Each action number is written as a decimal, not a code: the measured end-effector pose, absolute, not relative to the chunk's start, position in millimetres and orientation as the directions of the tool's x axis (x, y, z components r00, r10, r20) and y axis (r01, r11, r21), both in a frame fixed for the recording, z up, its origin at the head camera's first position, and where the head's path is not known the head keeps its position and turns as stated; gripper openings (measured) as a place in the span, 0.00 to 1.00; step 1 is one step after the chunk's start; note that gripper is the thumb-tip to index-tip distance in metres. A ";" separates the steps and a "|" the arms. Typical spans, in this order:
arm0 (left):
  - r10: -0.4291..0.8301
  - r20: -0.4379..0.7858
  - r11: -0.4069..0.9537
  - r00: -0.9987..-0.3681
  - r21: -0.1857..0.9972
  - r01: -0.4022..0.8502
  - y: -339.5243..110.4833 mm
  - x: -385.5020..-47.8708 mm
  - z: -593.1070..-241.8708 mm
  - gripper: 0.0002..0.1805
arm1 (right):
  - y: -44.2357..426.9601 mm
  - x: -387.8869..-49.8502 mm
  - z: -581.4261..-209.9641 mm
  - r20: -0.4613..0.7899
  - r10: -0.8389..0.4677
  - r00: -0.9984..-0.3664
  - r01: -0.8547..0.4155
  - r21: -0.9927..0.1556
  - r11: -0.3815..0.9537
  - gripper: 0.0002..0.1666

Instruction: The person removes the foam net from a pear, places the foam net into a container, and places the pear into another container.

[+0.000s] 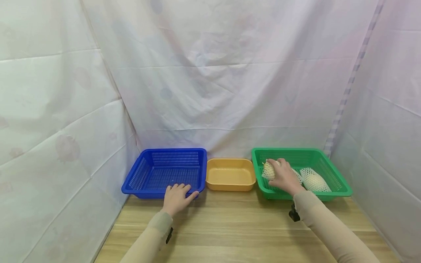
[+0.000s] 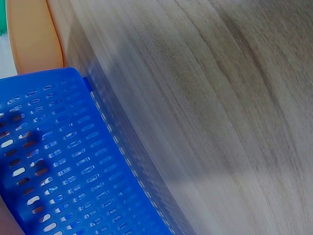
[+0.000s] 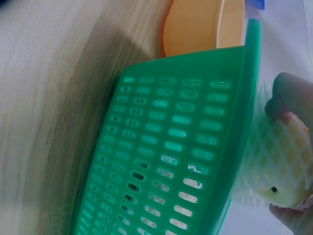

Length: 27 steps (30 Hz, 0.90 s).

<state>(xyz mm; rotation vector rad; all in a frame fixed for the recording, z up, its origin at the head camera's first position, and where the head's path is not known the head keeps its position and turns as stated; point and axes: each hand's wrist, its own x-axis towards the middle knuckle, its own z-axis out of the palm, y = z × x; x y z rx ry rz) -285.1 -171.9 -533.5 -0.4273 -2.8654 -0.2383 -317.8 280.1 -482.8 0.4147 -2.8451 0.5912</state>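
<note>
My right hand (image 1: 285,176) grips a pale yellow fruit in a white foam net (image 1: 269,170) over the left part of the green basket (image 1: 335,171). In the right wrist view, thumb and fingers pinch the netted fruit (image 3: 283,161) from two sides, its dark end spot showing, above the basket's rim. Another netted fruit (image 1: 314,180) lies at the right in that basket; more white netting (image 1: 297,176) shows partly behind the hand. My left hand (image 1: 177,199) rests with relaxed fingers at the near rim of the blue basket (image 1: 131,179), holding nothing.
Between the two baskets stands a shallow yellow-orange tray (image 1: 230,185). All three containers sit on a wood-grain table (image 1: 230,226). White patterned cloth (image 1: 210,91) hangs behind and at both sides.
</note>
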 end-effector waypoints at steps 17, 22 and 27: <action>0.267 0.238 0.943 -0.934 0.134 0.304 -171.5 -286.1 -532.3 0.36 | 277.1 -314.8 -476.9 0.279 -0.247 -0.928 -0.335 -0.335 0.881 0.50; 0.270 0.244 0.943 -0.931 0.126 0.307 -172.4 -286.9 -534.0 0.36 | 272.8 -312.0 -471.1 0.281 -0.270 -0.921 -0.358 -0.338 0.870 0.51; 0.279 0.248 0.942 -0.928 0.117 0.314 -173.4 -287.2 -535.1 0.39 | 267.8 -307.6 -465.0 0.278 -0.291 -0.915 -0.378 -0.345 0.859 0.51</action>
